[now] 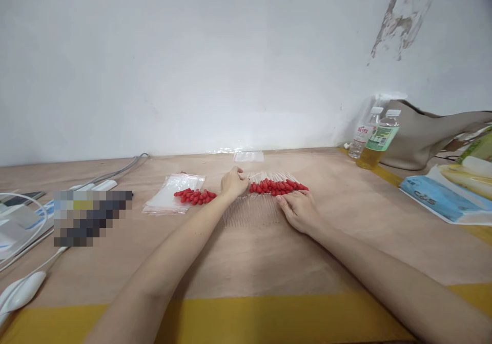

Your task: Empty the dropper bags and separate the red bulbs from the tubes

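Note:
A row of thin clear sticks with bulky red ends (274, 186) lies on the table in front of me. Their clear shafts stick out beyond the row, both away from me and towards me. At the row's left end is my left hand (233, 182), its fingers curled in; whatever is between them is hidden. My right hand (299, 211) rests at the near right side of the row, thumb apart and fingers laid against the red ends. Left of my left wrist, a smaller bunch of red ends (195, 197) lies partly over a stack of clear plastic bags (164, 196).
At the back right stand two bottles (378, 141) beside a grey bag (407, 134). A blue tissue pack (442, 196) lies at the right. Power strips (92, 186), cables and a white mouse-like object (23, 290) occupy the left. Yellow tape (246, 316) edges the table.

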`<state>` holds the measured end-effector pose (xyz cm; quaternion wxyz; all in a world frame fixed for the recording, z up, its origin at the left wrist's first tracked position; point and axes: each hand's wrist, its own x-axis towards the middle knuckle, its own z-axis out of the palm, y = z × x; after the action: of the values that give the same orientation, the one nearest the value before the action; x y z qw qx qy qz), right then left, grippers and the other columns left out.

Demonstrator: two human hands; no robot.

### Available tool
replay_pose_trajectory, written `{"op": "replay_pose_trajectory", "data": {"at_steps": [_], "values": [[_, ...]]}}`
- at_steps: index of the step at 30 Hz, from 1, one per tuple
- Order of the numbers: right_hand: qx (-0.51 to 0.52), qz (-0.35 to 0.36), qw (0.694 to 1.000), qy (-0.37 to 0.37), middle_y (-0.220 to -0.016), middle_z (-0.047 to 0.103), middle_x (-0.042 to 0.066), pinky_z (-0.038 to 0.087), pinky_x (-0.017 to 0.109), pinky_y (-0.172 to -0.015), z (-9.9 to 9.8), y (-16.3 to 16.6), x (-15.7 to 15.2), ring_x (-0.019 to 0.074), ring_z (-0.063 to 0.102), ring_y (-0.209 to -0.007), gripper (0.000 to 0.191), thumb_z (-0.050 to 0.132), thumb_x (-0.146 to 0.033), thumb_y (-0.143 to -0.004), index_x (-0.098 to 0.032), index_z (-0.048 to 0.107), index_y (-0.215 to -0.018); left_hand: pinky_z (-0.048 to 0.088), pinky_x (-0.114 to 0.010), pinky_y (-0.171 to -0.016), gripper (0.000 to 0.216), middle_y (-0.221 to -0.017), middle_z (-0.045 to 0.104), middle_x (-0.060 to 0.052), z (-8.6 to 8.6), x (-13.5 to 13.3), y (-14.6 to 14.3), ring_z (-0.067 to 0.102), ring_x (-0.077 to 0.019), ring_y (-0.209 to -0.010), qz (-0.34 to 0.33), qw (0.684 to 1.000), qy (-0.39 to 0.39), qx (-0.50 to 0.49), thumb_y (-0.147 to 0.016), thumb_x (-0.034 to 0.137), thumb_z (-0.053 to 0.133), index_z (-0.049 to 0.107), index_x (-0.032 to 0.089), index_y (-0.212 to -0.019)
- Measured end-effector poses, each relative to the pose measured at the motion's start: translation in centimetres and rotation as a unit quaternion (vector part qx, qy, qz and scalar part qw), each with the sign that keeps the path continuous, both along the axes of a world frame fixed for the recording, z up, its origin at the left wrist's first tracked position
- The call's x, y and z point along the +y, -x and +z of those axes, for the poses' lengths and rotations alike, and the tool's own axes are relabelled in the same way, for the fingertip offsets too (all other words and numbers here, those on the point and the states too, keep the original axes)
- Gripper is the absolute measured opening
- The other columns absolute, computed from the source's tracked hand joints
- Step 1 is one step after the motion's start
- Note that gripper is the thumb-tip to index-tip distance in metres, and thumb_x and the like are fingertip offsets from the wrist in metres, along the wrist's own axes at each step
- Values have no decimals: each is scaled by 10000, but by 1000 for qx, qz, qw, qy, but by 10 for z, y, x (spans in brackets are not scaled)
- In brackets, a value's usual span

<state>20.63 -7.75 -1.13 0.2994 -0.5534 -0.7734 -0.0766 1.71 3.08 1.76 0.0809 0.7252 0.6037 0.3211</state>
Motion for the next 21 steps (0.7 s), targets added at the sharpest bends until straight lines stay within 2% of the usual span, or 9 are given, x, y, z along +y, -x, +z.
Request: {"op": "replay_pose_trajectory", "data": {"at_steps": [2,4,7,8,11,14,21], "values": [[21,1,1000,-22,-671,630,19,314,317,-784,-1,-1,1,149,563,-714,395,294,-340,-907,-189,577,-675,452,-286,-676,250,-757,650,-33,1,-6,9,617,-189,-765,-2,1000,-11,-18,-719,219,532,516,171,-963],[50,3,996,-69,-828,642,49,340,327,-805,-2,-1,2,169,568,-831,297,354,-336,-885,-189,608,-840,465,-251,-649,234,-777,633,-21,0,-19,22,619,-150,-728,-24,997,-43,-56,-752,226,509,498,174,-980],[65,13,987,-147,-1063,580,104,378,355,-833,-3,1,2,212,520,-995,315,446,-353,-837,-173,557,-1071,478,-225,-575,200,-825,619,-38,-7,-48,46,620,-135,-699,-98,974,-134,-151,-775,270,530,508,167,-945],[56,23,984,-166,-1119,553,114,382,369,-847,-3,3,1,223,503,-1030,360,461,-359,-828,-172,529,-1128,479,-223,-561,186,-843,623,-47,-10,-58,53,623,-140,-714,-131,968,-151,-153,-776,269,543,517,166,-929],[0,70,977,-200,-1243,484,114,347,414,-926,-1,10,-3,240,445,-1126,473,486,-383,-818,-185,440,-1246,499,-262,-679,105,-832,634,-48,-18,-84,67,615,-144,-774,-247,938,-220,-106,-787,198,550,558,170,-887],[-58,117,971,-200,-1246,506,80,279,438,-995,1,18,-7,228,424,-1166,444,488,-377,-829,-200,458,-1236,496,-283,-747,136,-871,644,-56,-22,-95,69,604,-145,-832,-333,905,-256,-69,-785,121,547,572,177,-907],[-69,162,965,-194,-1008,660,33,248,470,-1031,-4,23,-7,187,534,-1054,244,467,-274,-861,-204,594,-1058,504,-273,-769,177,-906,632,-64,-26,-98,59,597,-136,-872,-384,882,-268,-54,-805,91,509,573,180,-944]]}}
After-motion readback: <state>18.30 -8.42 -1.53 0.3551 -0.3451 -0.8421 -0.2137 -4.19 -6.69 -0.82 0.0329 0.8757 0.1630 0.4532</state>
